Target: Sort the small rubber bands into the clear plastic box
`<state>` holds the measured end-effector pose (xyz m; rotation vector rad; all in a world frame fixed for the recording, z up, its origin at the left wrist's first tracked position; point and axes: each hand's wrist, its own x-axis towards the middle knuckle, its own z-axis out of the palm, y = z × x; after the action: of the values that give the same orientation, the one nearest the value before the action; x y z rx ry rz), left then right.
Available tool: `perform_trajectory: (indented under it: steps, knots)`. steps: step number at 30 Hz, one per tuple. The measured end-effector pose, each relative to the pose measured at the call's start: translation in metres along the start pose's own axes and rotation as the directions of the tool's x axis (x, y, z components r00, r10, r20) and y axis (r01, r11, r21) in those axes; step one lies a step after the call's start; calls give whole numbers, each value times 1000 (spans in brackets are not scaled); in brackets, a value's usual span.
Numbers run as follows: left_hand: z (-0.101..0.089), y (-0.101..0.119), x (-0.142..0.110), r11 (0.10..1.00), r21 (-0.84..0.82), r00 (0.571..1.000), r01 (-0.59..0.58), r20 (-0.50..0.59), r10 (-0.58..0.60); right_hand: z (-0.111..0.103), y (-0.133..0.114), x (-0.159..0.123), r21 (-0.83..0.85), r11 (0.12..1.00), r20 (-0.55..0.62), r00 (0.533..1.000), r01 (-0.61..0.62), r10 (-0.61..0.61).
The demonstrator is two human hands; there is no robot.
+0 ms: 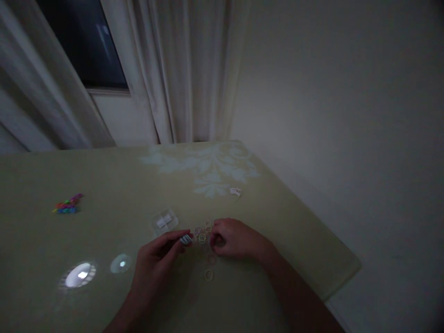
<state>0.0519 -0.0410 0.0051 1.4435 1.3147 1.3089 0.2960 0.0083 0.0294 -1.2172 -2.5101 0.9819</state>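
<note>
My left hand (156,261) is closed in a pinch above the table, with a small pale striped piece (186,239) between thumb and fingertips. The piece looks light blue with dark bands; its exact kind is too small to make out. Just right of it lie several thin pastel rings (202,238), loosely scattered. My right hand (236,240) reaches in from the right, its thumb and forefinger pressed together at the edge of these rings. Whatever is between those fingertips is hidden. One pale yellow ring (208,275) lies apart, nearer to me.
A clear divided plastic box (164,221) stands behind my left hand. Small bright-coloured pieces (68,204) form a pile at the left. A small white item (236,191) lies farther back on the glossy table (287,222). Curtains and a wall border the table.
</note>
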Motion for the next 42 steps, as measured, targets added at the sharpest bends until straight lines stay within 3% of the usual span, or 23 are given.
perform_trajectory:
  steps: [6,9,13,22,29,35,39,42]
  knots:
    - [3,6,-3,1000,-7,1000,27,6,-27,-5,-9,-5,-65,994,-9,996,88,-89]
    - [3,7,-5,999,-18,999,41,19,-41,-7,-21,-7,153,976,-171,977,157,-130]
    - [2,9,-9,998,-18,997,52,64,-51,3,-34,-4,428,880,-304,950,206,-74]
    - [2,19,-12,995,-92,995,24,100,-15,17,-37,-3,580,790,-226,971,198,-78]
    - [3,19,-10,991,-92,990,-94,97,103,13,-38,-3,618,765,-222,974,179,-48]
    - [3,19,-11,997,-59,998,46,36,-44,-5,-19,-1,387,907,-395,919,167,-1]
    - [1,19,-10,999,-26,999,23,22,-23,-2,-7,1,177,977,-201,976,115,-79]
    - [1,20,-10,1000,-15,999,12,44,-11,5,-5,2,77,993,-81,994,85,-79]
